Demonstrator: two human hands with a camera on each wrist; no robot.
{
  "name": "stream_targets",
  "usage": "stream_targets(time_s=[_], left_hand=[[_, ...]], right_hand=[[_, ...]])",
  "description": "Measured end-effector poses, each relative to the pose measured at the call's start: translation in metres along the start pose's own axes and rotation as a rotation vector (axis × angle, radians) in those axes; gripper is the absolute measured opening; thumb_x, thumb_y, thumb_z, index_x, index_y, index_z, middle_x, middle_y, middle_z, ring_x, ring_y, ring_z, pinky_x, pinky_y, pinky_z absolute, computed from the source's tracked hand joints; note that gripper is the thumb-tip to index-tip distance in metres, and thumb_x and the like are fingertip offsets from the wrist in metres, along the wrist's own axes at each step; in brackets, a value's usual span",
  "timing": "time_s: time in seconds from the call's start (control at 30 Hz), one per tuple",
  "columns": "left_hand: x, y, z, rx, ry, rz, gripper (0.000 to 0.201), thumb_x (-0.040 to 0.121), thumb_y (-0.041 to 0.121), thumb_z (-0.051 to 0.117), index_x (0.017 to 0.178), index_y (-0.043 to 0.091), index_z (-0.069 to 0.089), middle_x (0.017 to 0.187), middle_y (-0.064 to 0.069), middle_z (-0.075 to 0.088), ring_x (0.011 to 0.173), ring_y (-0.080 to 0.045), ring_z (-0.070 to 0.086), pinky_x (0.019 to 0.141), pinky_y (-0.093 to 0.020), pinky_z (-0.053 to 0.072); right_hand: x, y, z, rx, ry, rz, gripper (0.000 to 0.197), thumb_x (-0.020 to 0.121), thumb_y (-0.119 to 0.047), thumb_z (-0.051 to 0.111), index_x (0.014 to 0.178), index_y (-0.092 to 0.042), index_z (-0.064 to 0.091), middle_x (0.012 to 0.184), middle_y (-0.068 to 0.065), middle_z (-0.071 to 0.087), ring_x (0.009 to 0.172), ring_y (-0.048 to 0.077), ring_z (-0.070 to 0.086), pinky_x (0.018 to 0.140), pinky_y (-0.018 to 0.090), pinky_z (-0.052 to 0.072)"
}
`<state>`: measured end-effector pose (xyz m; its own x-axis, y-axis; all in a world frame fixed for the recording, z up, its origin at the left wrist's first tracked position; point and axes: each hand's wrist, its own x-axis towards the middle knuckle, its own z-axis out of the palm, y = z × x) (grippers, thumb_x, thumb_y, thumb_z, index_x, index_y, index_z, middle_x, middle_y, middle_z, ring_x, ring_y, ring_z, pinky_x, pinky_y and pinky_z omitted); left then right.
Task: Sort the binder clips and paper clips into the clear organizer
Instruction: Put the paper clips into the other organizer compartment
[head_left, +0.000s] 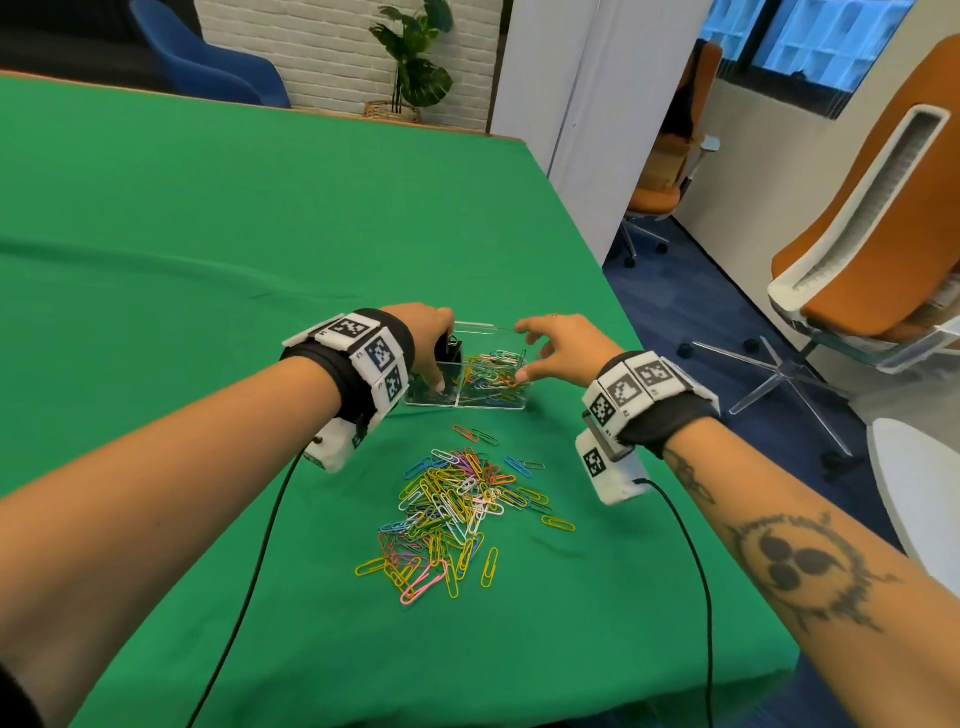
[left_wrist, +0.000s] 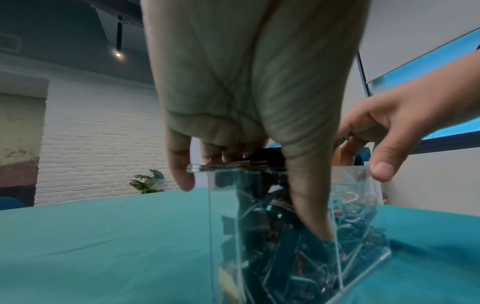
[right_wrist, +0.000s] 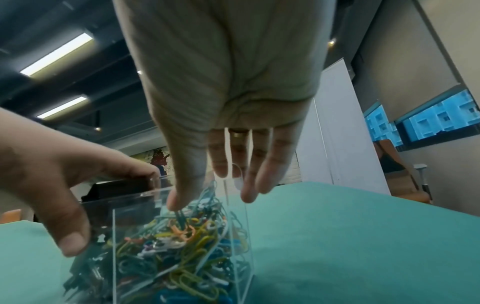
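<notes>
A clear two-compartment organizer (head_left: 480, 326) stands on the green cloth. My left hand (head_left: 441, 364) grips a black binder clip (head_left: 451, 349) at the rim of the left compartment, which holds dark binder clips (left_wrist: 272, 257); its thumb points down inside. My right hand (head_left: 524, 353) hovers open, fingers spread, over the right compartment full of coloured paper clips (right_wrist: 182, 246). In the right wrist view, the right hand (right_wrist: 213, 189) holds nothing, and the held binder clip (right_wrist: 119, 189) shows at the left. A loose pile of coloured paper clips (head_left: 452, 514) lies in front of the organizer.
The green tablecloth (head_left: 208, 234) spreads wide to the left and behind the organizer. The table's right edge (head_left: 623, 322) runs close past my right hand. Two black cables (head_left: 249, 571) trail from the wrist cameras. Orange office chairs (head_left: 883, 208) stand on the right.
</notes>
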<state>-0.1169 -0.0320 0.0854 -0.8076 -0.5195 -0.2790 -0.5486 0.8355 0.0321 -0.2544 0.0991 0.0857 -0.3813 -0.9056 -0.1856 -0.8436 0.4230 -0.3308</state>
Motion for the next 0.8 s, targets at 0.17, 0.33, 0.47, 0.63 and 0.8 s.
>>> stream_targets(time_s=[0.17,0.33,0.47,0.63,0.8], left_hand=[[-0.023,0.003,0.002,0.072,0.246,0.027,0.096,0.062,0.053,0.076,0.138,0.015,0.030,0.135,-0.008,0.042,0.125,-0.026,0.041,0.099,-0.041,0.039],[-0.080,0.016,0.028,-0.078,0.351,0.265,0.068,0.066,0.066,0.064,0.111,0.018,0.047,0.109,0.001,0.053,0.101,-0.020,0.053,0.079,-0.031,0.044],[-0.093,0.021,0.066,0.015,-0.049,0.030,0.092,0.063,0.079,0.051,0.125,0.012,0.040,0.122,-0.007,0.049,0.108,-0.025,0.056,0.089,-0.038,0.050],[-0.089,0.052,0.075,-0.026,-0.066,-0.027,0.074,0.077,0.067,0.052,0.121,0.008,0.043,0.121,-0.011,0.047,0.108,-0.029,0.055,0.088,-0.038,0.047],[-0.083,0.059,0.076,-0.146,-0.052,-0.002,0.041,0.086,0.027,0.063,0.122,0.011,0.050,0.123,-0.011,0.047,0.110,-0.030,0.055,0.092,-0.036,0.045]], right_hand=[[0.000,-0.001,0.001,0.036,-0.004,-0.029,0.066,0.077,-0.022,0.073,0.135,-0.012,0.043,0.129,0.013,0.054,0.109,0.027,0.059,0.085,0.031,0.045],[0.001,0.002,0.003,0.014,0.002,-0.036,0.065,0.075,-0.018,0.074,0.132,-0.010,0.044,0.127,0.014,0.055,0.108,0.026,0.058,0.092,0.030,0.043],[0.001,0.000,0.003,0.023,0.001,-0.033,0.065,0.075,-0.016,0.074,0.133,-0.011,0.044,0.128,0.013,0.055,0.111,0.027,0.057,0.096,0.034,0.043],[0.001,0.000,0.002,0.024,-0.002,-0.042,0.066,0.075,-0.016,0.074,0.133,-0.010,0.044,0.128,0.013,0.055,0.112,0.028,0.057,0.097,0.034,0.043],[0.000,0.002,0.004,0.090,0.003,-0.043,0.065,0.075,-0.013,0.074,0.133,-0.011,0.045,0.128,0.013,0.053,0.106,0.027,0.058,0.088,0.034,0.046]])
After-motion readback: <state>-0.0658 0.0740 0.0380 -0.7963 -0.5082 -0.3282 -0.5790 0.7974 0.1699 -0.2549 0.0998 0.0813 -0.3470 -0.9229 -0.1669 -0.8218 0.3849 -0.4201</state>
